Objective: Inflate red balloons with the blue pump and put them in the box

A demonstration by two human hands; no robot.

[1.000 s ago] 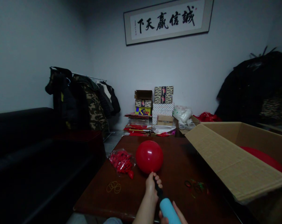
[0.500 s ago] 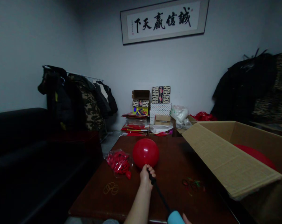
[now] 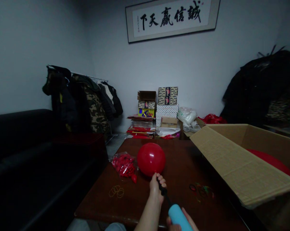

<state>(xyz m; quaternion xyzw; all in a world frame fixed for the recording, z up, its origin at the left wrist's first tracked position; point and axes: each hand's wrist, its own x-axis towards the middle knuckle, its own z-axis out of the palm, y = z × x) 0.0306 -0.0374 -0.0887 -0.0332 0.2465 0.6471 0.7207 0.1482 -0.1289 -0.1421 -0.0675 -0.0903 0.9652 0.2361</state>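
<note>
A round red balloon [image 3: 151,159], partly inflated, sits over the middle of the table. My left hand [image 3: 157,184] is closed at its neck, pinching it around the black nozzle [image 3: 162,190] of a balloon pump. The pump's light-blue barrel [image 3: 179,218] is at the bottom of the view, with my right hand [image 3: 186,221] wrapped around it and partly cut off by the frame edge. Left of the balloon lies a clear plastic bag of uninflated red balloons [image 3: 124,165], one balloon sticking out.
Several tan rubber bands [image 3: 116,191] lie on the dark wooden table [image 3: 99,207], and coloured bands [image 3: 202,190] lie on its right side. An open cardboard box [image 3: 241,170] with something round and red inside stands at right. A black sofa [image 3: 39,179] is at left.
The balloon looks slightly larger. My right hand and the pump barrel have come up further into view, closer to my left hand. The camera view has shifted a little.
</note>
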